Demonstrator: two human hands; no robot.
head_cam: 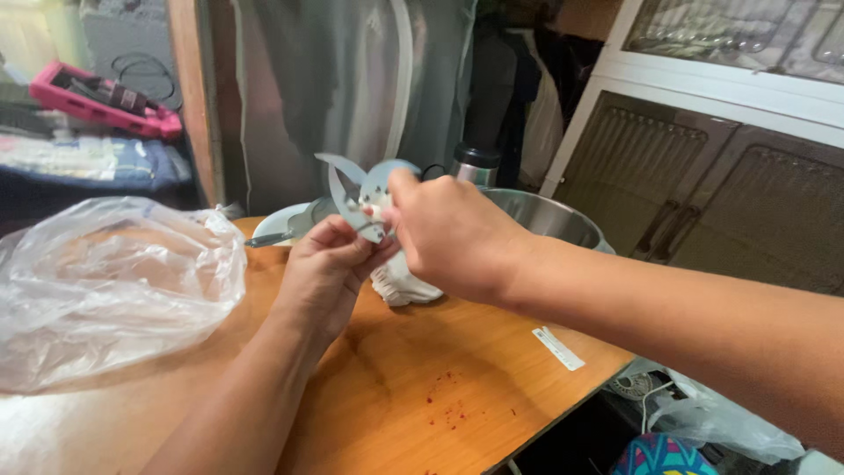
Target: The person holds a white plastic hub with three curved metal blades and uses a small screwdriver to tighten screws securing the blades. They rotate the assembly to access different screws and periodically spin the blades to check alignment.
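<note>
A: Blades first. What have the fingers got hold of?

B: A pale grey curved metal blade set point(360, 195) on a white ribbed plastic hub point(400, 283). The left hand point(325, 273) grips it from below, its fingers point(347, 239) curled shut around the stem just under the blades. The right hand point(448, 233) comes in from the other side, its fingers point(400, 189) pinched closed on the top of the same piece.

A: So both hands are shut on it?

B: Yes, neither is open. The blade tips stick up and out to the left past the left fingers, and the ribbed hub hangs below the right fingers, just above or touching the orange wooden table point(413, 396); I cannot tell which.

A: What lies about the fingers?

B: Just behind the right fingers stands a round shiny steel bowl point(549, 218), and beyond it a steel flask with a black cap point(475, 164). Behind the left fingers lies a pale blue plastic lid point(281, 222). Well to the left of the left fingers sits a crumpled clear plastic bag point(105, 281) on the table. Below both hands, toward the person, the table carries small red specks point(444, 405), and below the right forearm a white paper slip point(558, 347) lies near the table's edge.
</note>
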